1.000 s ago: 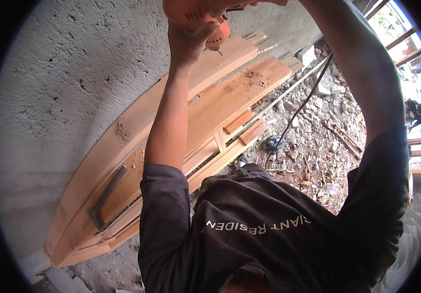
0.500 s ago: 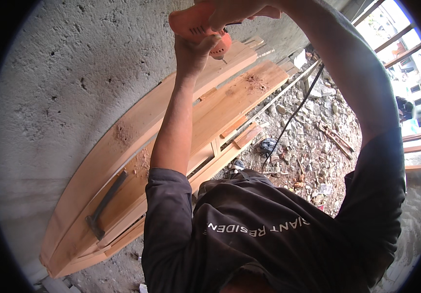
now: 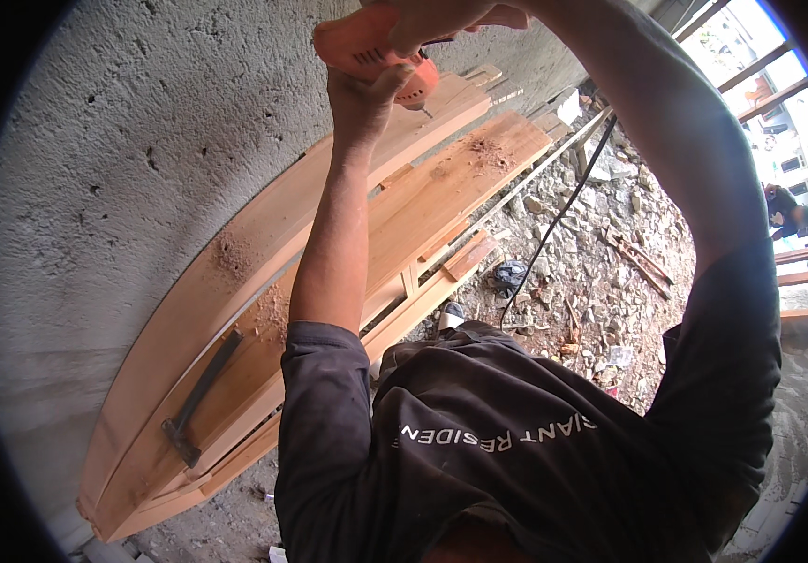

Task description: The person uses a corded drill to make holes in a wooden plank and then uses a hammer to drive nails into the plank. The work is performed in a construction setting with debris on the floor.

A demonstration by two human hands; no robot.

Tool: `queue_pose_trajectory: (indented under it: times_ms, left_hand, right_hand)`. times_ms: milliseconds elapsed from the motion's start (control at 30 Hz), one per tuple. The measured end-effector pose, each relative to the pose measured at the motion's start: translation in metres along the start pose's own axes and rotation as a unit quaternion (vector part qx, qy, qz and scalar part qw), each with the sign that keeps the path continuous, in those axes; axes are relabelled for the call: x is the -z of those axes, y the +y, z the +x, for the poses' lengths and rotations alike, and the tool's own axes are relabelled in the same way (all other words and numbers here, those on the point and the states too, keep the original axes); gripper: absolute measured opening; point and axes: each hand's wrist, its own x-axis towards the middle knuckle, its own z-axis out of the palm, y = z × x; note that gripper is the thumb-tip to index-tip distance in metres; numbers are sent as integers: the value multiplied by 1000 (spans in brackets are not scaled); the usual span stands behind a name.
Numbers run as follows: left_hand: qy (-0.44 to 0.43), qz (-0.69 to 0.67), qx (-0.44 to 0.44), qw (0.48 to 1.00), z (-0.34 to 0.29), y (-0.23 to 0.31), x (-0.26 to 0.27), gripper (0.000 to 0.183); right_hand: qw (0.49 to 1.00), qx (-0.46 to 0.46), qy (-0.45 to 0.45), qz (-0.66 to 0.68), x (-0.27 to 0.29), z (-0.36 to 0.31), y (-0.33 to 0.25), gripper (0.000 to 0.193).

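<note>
Up at the top edge, an orange-red power drill [image 3: 346,42] is held in both hands, its thin bit slanting down and to the right above the wooden boards. My left hand [image 3: 364,92] is wrapped round the drill's body from below, thumb along its side. From above, my right hand [image 3: 441,21] closes on the drill near its handle; the frame's edge cuts off part of it. Below the bit runs a long wooden plank [image 3: 404,164], and beside it another plank [image 3: 451,192] bears a small heap of wood shavings [image 3: 486,155].
A hammer [image 3: 202,394] lies on the boards at the lower left. Rough concrete wall [image 3: 160,141] rises along their left side. Rubble [image 3: 629,281] covers the ground to the right, crossed by a black cable [image 3: 558,225]. Beyond the bars at the far right is another person [image 3: 784,211].
The drill and both hands sit slightly farther left in the view, still in the same grip. The person at the far right shows more fully.
</note>
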Motion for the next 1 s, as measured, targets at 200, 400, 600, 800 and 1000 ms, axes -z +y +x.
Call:
queue_pose_trajectory:
  times_ms: [200, 400, 600, 800, 1000]
  left_hand:
    - [38, 4, 15, 999, -3, -6, 9, 55]
    - [15, -6, -1, 1000, -2, 5, 3, 49]
    - [-5, -44, -6, 999, 2, 4, 1, 49]
    - [16, -12, -10, 1000, 2, -3, 3, 50]
    - [-20, 0, 19, 1000, 4, 6, 4, 77]
  right_hand:
    - [999, -31, -15, -6, 2, 3, -11, 29]
    - [999, 5, -33, 19, 4, 2, -5, 31]
    - [1000, -11, -13, 22, 0, 2, -5, 30]
    - [999, -10, -30, 21, 5, 0, -4, 29]
    - [999, -9, -38, 10, 5, 5, -1, 30]
